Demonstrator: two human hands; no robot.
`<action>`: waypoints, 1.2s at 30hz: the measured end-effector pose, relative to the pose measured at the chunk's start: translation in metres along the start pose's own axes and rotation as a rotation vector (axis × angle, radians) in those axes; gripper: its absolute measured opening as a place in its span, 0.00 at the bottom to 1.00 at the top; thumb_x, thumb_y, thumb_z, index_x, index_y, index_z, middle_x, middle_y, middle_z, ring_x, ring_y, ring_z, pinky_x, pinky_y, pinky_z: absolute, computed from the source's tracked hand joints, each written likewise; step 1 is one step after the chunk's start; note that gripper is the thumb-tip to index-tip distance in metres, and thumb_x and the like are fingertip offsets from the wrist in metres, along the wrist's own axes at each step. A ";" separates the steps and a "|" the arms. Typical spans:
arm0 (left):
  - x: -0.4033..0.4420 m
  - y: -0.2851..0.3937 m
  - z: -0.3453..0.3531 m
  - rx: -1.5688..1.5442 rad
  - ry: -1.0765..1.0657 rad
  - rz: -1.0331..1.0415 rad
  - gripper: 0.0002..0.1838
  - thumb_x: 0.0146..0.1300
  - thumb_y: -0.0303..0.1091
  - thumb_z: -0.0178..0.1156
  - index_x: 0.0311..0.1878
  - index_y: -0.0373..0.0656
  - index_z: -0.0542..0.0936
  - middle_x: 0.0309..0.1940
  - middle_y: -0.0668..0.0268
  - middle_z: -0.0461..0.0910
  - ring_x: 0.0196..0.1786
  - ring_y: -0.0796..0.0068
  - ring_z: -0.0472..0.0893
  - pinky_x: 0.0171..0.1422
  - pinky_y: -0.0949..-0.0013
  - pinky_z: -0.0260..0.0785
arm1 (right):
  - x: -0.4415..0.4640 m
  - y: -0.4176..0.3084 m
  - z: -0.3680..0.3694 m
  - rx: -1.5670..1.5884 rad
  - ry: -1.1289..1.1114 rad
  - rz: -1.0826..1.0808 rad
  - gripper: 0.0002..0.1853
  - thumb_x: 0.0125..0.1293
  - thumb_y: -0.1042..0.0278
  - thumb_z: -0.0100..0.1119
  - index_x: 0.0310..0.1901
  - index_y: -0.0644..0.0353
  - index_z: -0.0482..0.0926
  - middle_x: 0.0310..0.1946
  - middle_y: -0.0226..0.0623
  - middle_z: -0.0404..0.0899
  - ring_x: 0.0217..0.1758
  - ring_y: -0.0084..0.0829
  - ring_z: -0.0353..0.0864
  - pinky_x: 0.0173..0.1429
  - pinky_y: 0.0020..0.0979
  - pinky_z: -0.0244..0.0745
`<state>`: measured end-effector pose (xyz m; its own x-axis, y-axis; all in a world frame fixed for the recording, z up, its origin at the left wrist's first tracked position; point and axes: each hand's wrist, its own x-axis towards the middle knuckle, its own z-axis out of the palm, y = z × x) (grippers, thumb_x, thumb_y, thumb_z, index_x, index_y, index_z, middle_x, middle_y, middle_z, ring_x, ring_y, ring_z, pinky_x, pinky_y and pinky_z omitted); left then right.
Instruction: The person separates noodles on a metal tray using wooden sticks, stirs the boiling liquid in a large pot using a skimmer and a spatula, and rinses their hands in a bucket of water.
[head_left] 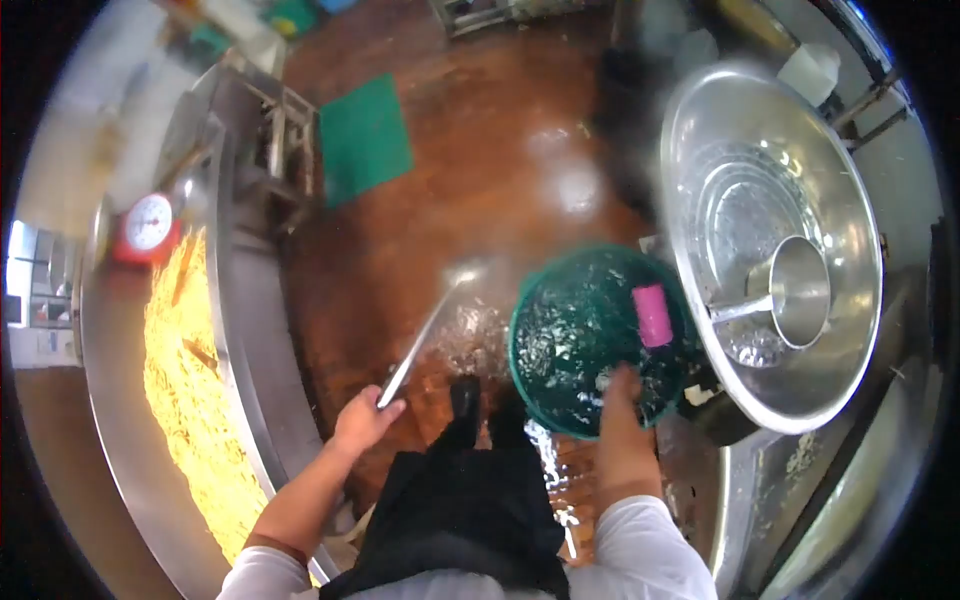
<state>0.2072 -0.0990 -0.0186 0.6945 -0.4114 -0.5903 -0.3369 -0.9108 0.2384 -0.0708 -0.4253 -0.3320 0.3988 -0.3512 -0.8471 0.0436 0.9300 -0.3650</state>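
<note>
My left hand (366, 420) is closed around one end of a long silver rod-like tool (418, 345). The tool slants forward over the wet floor, and its far end is too blurred to make out. My right hand (624, 384) reaches over the near side of a round green tub (514, 345) that holds water with pale bits. Its fingers are blurred against the water, so their pose does not show. A pink block-like object (653, 315) lies in the tub, beyond my right hand.
At right stands a large metal basin (690, 240) with a metal dipper (800, 292) inside. A long steel trough (235, 350) on the left holds yellow shredded food (190, 390), near a red dial scale (148, 225). A green mat (365, 140) lies on the brown floor (480, 150).
</note>
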 end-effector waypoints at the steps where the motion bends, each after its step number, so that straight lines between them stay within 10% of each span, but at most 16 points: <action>1: 0.014 0.008 0.005 -0.170 -0.083 -0.112 0.17 0.65 0.46 0.57 0.39 0.39 0.73 0.26 0.59 0.77 0.27 0.62 0.79 0.32 0.58 0.70 | -0.004 0.023 0.006 0.171 -0.259 0.079 0.14 0.62 0.59 0.55 0.35 0.63 0.79 0.34 0.43 0.82 0.34 0.39 0.81 0.37 0.41 0.76; 4: 0.047 0.031 0.024 -0.572 -0.182 -0.263 0.18 0.71 0.47 0.49 0.38 0.40 0.74 0.21 0.66 0.74 0.17 0.75 0.71 0.22 0.65 0.66 | -0.108 0.033 0.170 0.204 -0.407 0.346 0.09 0.64 0.63 0.56 0.35 0.61 0.77 0.29 0.40 0.79 0.33 0.37 0.79 0.37 0.39 0.77; 5: 0.057 0.042 0.032 -0.704 -0.222 -0.334 0.17 0.70 0.46 0.50 0.38 0.40 0.74 0.22 0.66 0.74 0.17 0.74 0.71 0.22 0.65 0.66 | -0.070 0.087 0.174 0.373 -0.873 0.412 0.16 0.68 0.61 0.50 0.46 0.66 0.77 0.36 0.39 0.81 0.37 0.35 0.81 0.39 0.35 0.79; 8: 0.086 0.057 0.052 -1.088 -0.383 -0.377 0.13 0.69 0.41 0.52 0.34 0.42 0.76 0.25 0.64 0.77 0.24 0.70 0.75 0.27 0.65 0.69 | -0.190 0.065 0.263 -0.740 -0.354 -0.132 0.16 0.65 0.57 0.58 0.48 0.58 0.80 0.34 0.38 0.83 0.37 0.32 0.84 0.38 0.35 0.78; 9: 0.082 0.070 0.050 -1.071 -0.274 -0.379 0.13 0.69 0.41 0.53 0.31 0.43 0.76 0.24 0.64 0.77 0.27 0.68 0.77 0.29 0.65 0.70 | -0.214 0.067 0.258 -1.077 -0.198 -0.692 0.18 0.63 0.53 0.58 0.48 0.56 0.81 0.34 0.39 0.84 0.38 0.34 0.85 0.44 0.36 0.77; 15: 0.064 0.030 0.069 -1.295 -0.599 -0.265 0.09 0.63 0.36 0.60 0.28 0.47 0.73 0.18 0.70 0.72 0.23 0.73 0.76 0.23 0.69 0.68 | -0.273 0.069 0.117 -1.122 0.064 -0.404 0.23 0.62 0.46 0.57 0.46 0.57 0.82 0.41 0.46 0.83 0.47 0.40 0.82 0.52 0.39 0.74; 19: -0.024 0.028 0.104 -1.109 -0.363 -0.069 0.08 0.65 0.33 0.55 0.29 0.45 0.71 0.21 0.70 0.71 0.20 0.74 0.73 0.22 0.69 0.66 | -0.409 0.083 0.135 -1.021 -0.051 -0.261 0.27 0.62 0.40 0.55 0.49 0.57 0.80 0.38 0.45 0.83 0.44 0.40 0.82 0.51 0.39 0.75; 21: -0.067 0.047 0.135 -1.181 -0.215 0.130 0.09 0.66 0.38 0.57 0.31 0.46 0.73 0.22 0.71 0.72 0.25 0.76 0.74 0.28 0.69 0.67 | -0.390 0.128 0.135 -1.057 -0.121 -0.524 0.33 0.61 0.37 0.53 0.57 0.59 0.75 0.46 0.50 0.80 0.47 0.40 0.80 0.53 0.39 0.73; 25: -0.176 0.086 0.116 -1.205 -0.368 0.420 0.17 0.70 0.47 0.52 0.42 0.39 0.71 0.33 0.63 0.77 0.37 0.70 0.78 0.41 0.66 0.71 | -0.458 0.108 0.114 -0.592 -0.358 -0.271 0.33 0.63 0.53 0.59 0.65 0.61 0.65 0.48 0.50 0.79 0.44 0.40 0.82 0.47 0.36 0.77; 29: -0.231 0.116 0.130 -1.044 -0.523 0.880 0.27 0.70 0.53 0.49 0.56 0.37 0.69 0.51 0.56 0.77 0.54 0.66 0.77 0.62 0.61 0.66 | -0.510 0.119 0.049 -0.938 0.013 -1.214 0.34 0.59 0.66 0.59 0.68 0.57 0.62 0.49 0.45 0.78 0.35 0.34 0.84 0.37 0.34 0.79; 30: -0.256 0.127 0.132 -0.973 -0.569 1.027 0.29 0.69 0.55 0.49 0.56 0.36 0.68 0.52 0.56 0.77 0.54 0.65 0.77 0.63 0.60 0.65 | -0.603 0.089 0.044 -0.947 0.045 -0.783 0.34 0.58 0.69 0.59 0.68 0.54 0.63 0.52 0.44 0.78 0.49 0.40 0.82 0.52 0.37 0.78; 32: -0.282 0.143 0.154 -0.732 -0.625 1.317 0.35 0.66 0.62 0.49 0.58 0.35 0.69 0.54 0.56 0.75 0.54 0.65 0.76 0.63 0.60 0.65 | -0.629 0.111 -0.020 -0.907 0.135 -1.043 0.34 0.57 0.71 0.59 0.68 0.54 0.64 0.54 0.46 0.77 0.55 0.41 0.79 0.58 0.38 0.75; 36: -0.322 0.188 0.221 -0.375 -1.077 0.926 0.18 0.70 0.42 0.53 0.55 0.39 0.74 0.43 0.62 0.81 0.45 0.74 0.79 0.51 0.69 0.72 | -0.744 0.148 -0.147 -0.823 0.327 -1.119 0.36 0.55 0.78 0.62 0.68 0.53 0.66 0.61 0.45 0.73 0.64 0.40 0.74 0.66 0.39 0.70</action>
<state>-0.2198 -0.1305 0.0457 -0.5283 -0.7708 -0.3560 -0.0899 -0.3662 0.9262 -0.4954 -0.0425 0.1881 0.2792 -0.9599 0.0236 -0.3909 -0.1361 -0.9103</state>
